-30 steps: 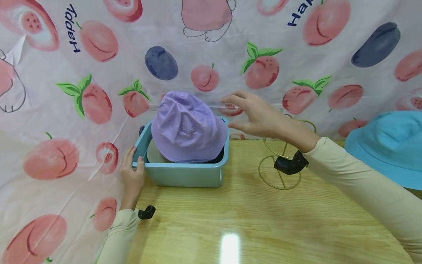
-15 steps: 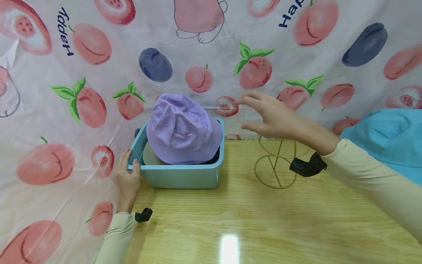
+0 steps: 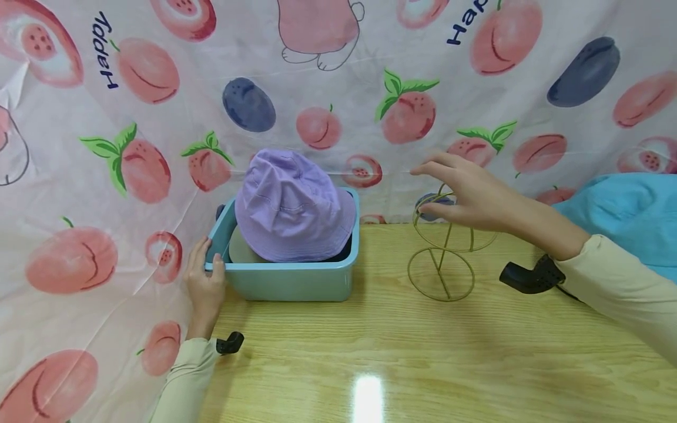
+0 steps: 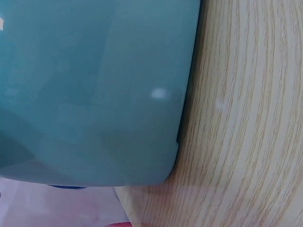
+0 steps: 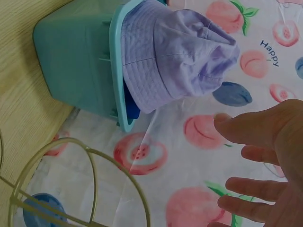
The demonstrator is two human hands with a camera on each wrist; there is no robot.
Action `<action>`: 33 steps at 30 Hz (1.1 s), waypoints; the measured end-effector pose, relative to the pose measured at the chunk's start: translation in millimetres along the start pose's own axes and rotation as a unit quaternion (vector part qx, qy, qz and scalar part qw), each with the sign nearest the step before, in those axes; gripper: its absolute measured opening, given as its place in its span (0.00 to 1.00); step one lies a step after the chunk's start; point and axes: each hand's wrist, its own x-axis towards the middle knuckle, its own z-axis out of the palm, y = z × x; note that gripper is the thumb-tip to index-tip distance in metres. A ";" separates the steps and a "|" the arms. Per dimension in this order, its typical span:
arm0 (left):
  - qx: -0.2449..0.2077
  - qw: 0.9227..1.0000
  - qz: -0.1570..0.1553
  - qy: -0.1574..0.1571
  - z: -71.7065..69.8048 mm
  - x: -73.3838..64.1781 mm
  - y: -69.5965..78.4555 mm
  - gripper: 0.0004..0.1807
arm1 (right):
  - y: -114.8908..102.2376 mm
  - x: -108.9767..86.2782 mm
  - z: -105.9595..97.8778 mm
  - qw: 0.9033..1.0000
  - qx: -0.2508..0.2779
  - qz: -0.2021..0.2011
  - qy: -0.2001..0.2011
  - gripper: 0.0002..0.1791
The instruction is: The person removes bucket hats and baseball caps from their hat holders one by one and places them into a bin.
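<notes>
A lavender bucket hat (image 3: pixel 291 205) sits crown up in a light blue-green plastic box (image 3: pixel 291 285), above a beige item (image 3: pixel 241 248) that is mostly hidden. At the box's near left corner rests my left hand (image 3: pixel 205 291), its fingers along the side and the thumb by the front rim. The left wrist view takes in the box wall (image 4: pixel 104 94) but no fingers. My right hand (image 3: pixel 476 197) hovers above a gold wire rack (image 3: pixel 439 273), fingers spread and holding nothing. Its thumb and fingers also show apart in the right wrist view.
A bright blue bucket hat (image 3: pixel 629 214) lies at the right, partly behind the right forearm. Behind everything hangs a fruit-printed cloth (image 3: pixel 338 82), which also covers the left side. Wood-grain tabletop (image 3: pixel 423 364) stretches across the front.
My right hand has drawn away to the right from beside the lavender hat to over the wire rack. My left hand stays at the box corner. The head view has shifted slightly.
</notes>
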 end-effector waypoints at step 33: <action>-0.009 1.000 -0.001 0.001 -1.3 -0.2 1.9 0.22 | 44.7 -84.7 -24.2 0.993 -0.065 0.099 0.012 0.30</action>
